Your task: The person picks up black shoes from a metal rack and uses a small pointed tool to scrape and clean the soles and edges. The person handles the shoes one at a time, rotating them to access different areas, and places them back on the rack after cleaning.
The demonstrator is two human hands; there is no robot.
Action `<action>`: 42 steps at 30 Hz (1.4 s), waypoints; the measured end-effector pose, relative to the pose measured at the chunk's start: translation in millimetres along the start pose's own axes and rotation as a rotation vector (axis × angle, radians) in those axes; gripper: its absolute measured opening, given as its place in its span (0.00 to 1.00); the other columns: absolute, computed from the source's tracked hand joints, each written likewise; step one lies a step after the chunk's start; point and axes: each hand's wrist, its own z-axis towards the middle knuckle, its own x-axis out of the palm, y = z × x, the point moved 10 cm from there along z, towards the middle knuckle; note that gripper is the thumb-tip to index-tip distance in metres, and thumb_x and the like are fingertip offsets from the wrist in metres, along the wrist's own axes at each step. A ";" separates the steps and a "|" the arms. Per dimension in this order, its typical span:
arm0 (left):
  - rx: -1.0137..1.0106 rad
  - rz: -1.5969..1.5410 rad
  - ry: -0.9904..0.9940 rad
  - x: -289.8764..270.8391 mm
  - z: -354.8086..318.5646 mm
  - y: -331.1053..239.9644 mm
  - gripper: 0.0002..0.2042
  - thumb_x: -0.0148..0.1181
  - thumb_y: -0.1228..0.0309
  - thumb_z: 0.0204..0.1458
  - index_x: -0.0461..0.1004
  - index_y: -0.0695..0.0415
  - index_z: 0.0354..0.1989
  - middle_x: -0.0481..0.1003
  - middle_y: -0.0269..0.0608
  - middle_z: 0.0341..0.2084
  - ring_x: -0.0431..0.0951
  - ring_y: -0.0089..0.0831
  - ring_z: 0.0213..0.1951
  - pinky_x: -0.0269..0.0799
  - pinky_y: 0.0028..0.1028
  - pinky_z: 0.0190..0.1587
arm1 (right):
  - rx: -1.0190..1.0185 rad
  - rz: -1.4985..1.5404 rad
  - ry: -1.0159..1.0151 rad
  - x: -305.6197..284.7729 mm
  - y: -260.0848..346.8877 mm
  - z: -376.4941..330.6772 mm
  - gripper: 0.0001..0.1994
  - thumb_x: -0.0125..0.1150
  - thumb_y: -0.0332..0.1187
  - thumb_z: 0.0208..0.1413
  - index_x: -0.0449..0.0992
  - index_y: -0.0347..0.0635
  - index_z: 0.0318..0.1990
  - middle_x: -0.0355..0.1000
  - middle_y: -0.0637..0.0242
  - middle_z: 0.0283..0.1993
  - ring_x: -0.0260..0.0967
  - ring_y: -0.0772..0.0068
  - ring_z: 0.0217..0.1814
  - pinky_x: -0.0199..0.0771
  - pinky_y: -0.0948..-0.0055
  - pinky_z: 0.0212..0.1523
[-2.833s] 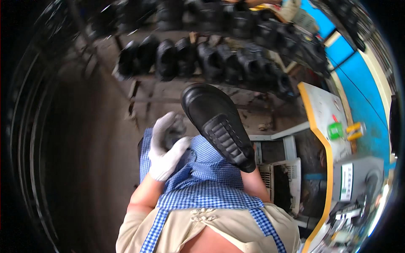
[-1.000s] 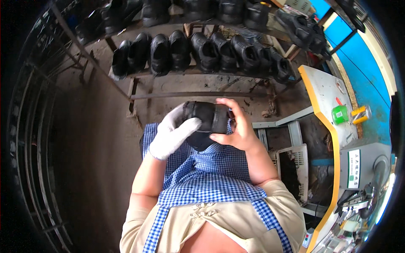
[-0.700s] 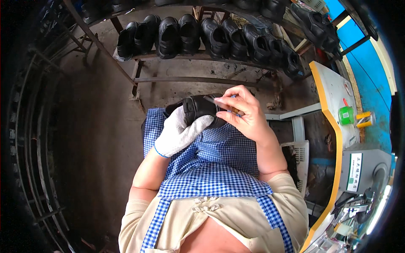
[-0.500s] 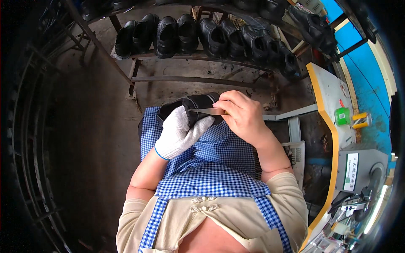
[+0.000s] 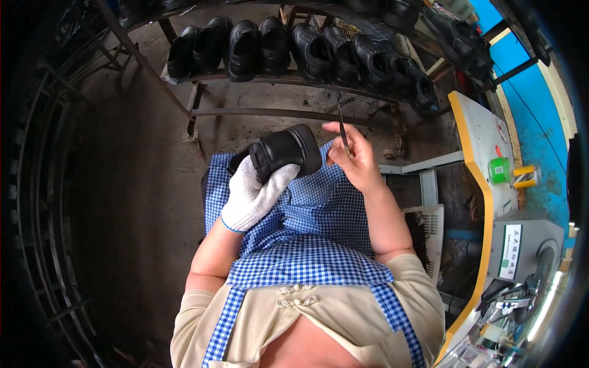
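Observation:
A black leather shoe (image 5: 283,151) is tilted above my lap, its toe end toward the right. My left hand (image 5: 253,195), in a white knitted glove with a blue cuff edge, is closed around it, the thumb along its near side. Just right of the shoe and apart from it, my bare right hand (image 5: 361,164) holds slim metal tweezers (image 5: 343,129) between thumb and fingers. Their narrow tip points up and away from me. The fingers beyond the thumb are partly spread. Below both hands lies my blue checked apron (image 5: 307,242).
Ahead stands a metal rack (image 5: 264,114) with several black shoes (image 5: 243,50). At right is a white bench (image 5: 485,144) with a yellow edge, bearing a green container (image 5: 499,170), a yellow spool (image 5: 526,175) and a grey machine (image 5: 527,245). A white plastic crate (image 5: 433,236) sits beneath it.
My right hand has drawn the tweezers away from the shoe and turned them from pointing left to pointing up. My left hand has turned the shoe, showing more of its upper.

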 end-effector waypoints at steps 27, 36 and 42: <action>0.272 0.021 -0.266 -58.2 -20.5 -31.0 0.31 0.69 0.74 0.50 0.64 0.63 0.62 0.64 0.47 0.59 0.68 0.39 0.59 0.64 0.36 0.62 | 0.575 2.014 0.104 37.5 -120.1 -71.0 0.30 0.46 0.46 0.66 0.58 0.33 0.68 0.60 0.48 0.66 0.63 0.58 0.61 0.62 0.64 0.58; -0.064 -0.111 -0.179 -32.9 -22.8 24.1 0.25 0.64 0.76 0.54 0.67 0.62 0.60 0.72 0.41 0.51 0.73 0.30 0.51 0.70 0.29 0.54 | 0.046 1.521 0.044 -103.9 -80.2 -52.8 0.33 0.51 0.50 0.63 0.60 0.29 0.64 0.67 0.37 0.53 0.68 0.60 0.36 0.62 0.74 0.23; -0.146 -0.206 -0.086 -11.8 -24.0 50.2 0.21 0.62 0.76 0.56 0.68 0.63 0.58 0.74 0.39 0.46 0.74 0.28 0.50 0.69 0.29 0.57 | -0.243 1.210 -0.122 -209.6 11.4 22.7 0.44 0.50 0.66 0.56 0.61 0.33 0.65 0.65 0.38 0.60 0.64 0.69 0.28 0.60 0.81 0.11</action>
